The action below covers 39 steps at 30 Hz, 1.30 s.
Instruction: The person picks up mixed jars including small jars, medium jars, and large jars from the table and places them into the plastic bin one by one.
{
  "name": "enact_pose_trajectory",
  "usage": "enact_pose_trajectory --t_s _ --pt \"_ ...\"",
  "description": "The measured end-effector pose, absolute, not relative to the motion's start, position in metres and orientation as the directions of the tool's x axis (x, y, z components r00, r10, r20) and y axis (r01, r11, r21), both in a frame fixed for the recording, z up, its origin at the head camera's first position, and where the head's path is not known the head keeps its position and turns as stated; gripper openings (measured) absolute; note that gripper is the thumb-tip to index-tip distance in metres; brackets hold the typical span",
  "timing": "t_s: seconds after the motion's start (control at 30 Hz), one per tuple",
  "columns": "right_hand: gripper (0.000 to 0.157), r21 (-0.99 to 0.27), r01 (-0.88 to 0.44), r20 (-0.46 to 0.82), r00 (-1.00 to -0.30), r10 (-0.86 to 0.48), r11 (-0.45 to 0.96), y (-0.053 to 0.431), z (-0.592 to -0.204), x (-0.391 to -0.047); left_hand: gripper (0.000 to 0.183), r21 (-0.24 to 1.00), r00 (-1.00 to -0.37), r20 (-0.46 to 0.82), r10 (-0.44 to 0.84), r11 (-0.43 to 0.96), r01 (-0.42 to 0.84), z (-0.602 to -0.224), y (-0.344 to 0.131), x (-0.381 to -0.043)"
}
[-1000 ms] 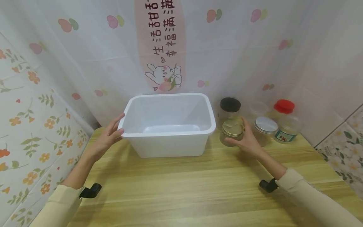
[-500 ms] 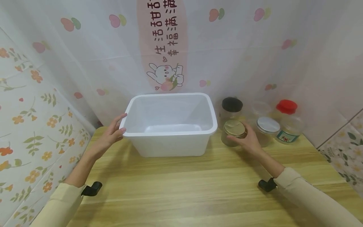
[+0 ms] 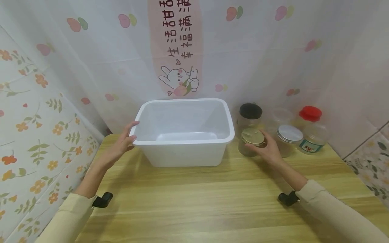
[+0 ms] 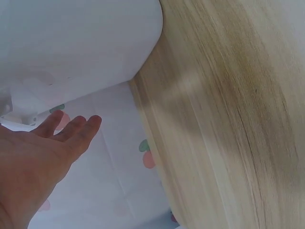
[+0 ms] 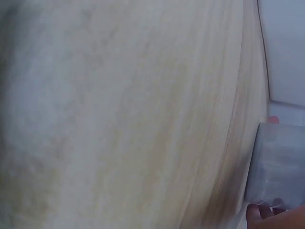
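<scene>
A white plastic bin (image 3: 182, 155) stands at the back middle of the table. My left hand (image 3: 120, 146) rests at its left rim, thumb and a fingertip on the edge. In the left wrist view, several fingers of the left hand (image 4: 43, 157) stretch out fairly straight beside the bin wall (image 4: 76, 47). My right hand (image 3: 268, 152) grips a clear jar with a gold lid (image 3: 253, 136), thumb in front and a finger round the far side. The right wrist view shows the clear jar wall (image 5: 279, 164) with fingers at its lower edge.
Behind the gold-lidded jar is a black-lidded jar (image 3: 250, 111). To the right stand a silver-lidded jar (image 3: 290, 133), a red-lidded jar (image 3: 310, 113) and a clear jar with a green label (image 3: 311, 146). A patterned curtain (image 3: 258, 60) hangs behind the wooden table (image 3: 194, 202).
The head view has shifted slightly. My right hand's fingers have settled closer round the gold-lidded jar, which stays in place. My left hand remains at the bin's rim.
</scene>
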State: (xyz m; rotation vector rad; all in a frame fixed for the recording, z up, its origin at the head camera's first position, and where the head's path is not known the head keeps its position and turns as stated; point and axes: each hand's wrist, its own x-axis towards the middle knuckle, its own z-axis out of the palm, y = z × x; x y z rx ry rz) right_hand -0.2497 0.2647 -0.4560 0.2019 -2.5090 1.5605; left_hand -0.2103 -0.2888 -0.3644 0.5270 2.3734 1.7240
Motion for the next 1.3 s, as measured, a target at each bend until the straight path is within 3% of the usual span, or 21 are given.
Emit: enact_pose_trajectory --t_s 0.33,0.77,1.3 --pt "0.082 -0.862 -0.215 0.217 -0.975 -0.048 0.458 0.268 -0.454 -0.249 0.063 0.946 -0.936 0.035 0.351 0.290 0.144 -0.366 -0.288 -0.211" --pt "0.087 -0.881 -0.232 0.217 -0.972 -0.084 0.413 0.264 -0.442 -0.244 0.060 0.933 -0.925 0.078 0.371 0.299 0.199 -0.368 -0.292 -0.212" --pt "0.079 -0.890 -0.272 0.252 -0.962 -0.102 0.366 0.256 -0.418 -0.235 0.061 0.935 -0.918 0.083 0.387 0.288 0.206 -0.367 -0.290 -0.213"
